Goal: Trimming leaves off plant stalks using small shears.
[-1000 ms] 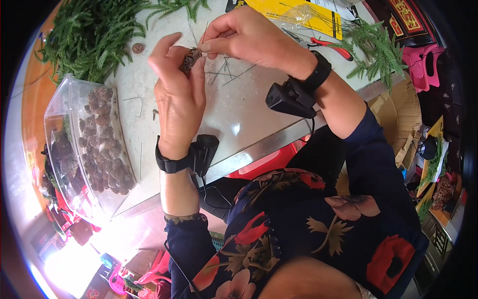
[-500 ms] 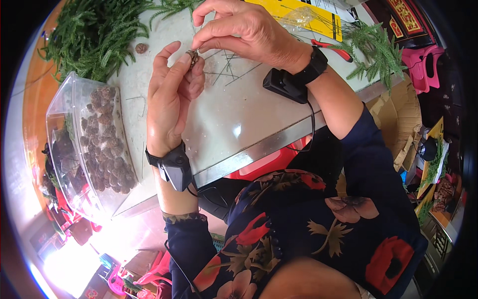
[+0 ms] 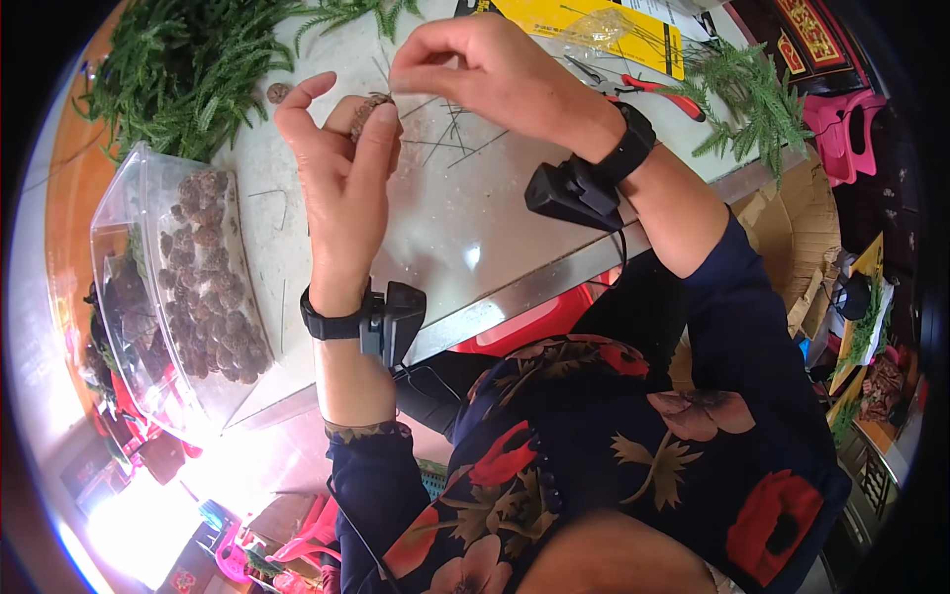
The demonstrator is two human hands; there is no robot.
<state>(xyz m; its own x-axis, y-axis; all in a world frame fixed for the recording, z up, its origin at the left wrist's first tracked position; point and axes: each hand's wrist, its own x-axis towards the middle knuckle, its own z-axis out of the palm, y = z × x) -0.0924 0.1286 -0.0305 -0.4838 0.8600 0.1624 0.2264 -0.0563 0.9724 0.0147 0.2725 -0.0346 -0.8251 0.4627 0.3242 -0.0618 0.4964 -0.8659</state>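
Note:
A small brown pine cone (image 3: 361,121) is gripped between the thumb and fingers of my left hand (image 3: 341,193), its index finger raised away. Just to the right of the cone's top, my right hand (image 3: 495,84) is pinched closed, apparently on a thin dark wire whose ends I can hardly make out. Several loose dark wires (image 3: 453,139) lie crossed on the table beneath my hands. A single pine cone (image 3: 279,93) rests on the table to the left of my left hand.
A clear plastic box (image 3: 163,247) with many pine cones (image 3: 206,277) stands at the left. Green artificial sprigs (image 3: 188,74) are heaped at the far left, more sprigs (image 3: 752,104) at the far right. Red-handled pliers (image 3: 668,97) lie beside a yellow packet (image 3: 648,45). The table's metal edge (image 3: 485,319) runs near my body.
My left hand has rolled over, turning the pine cone, and its index finger has lifted. My right hand has shifted slightly, still beside the cone, uncovering more of the pliers.

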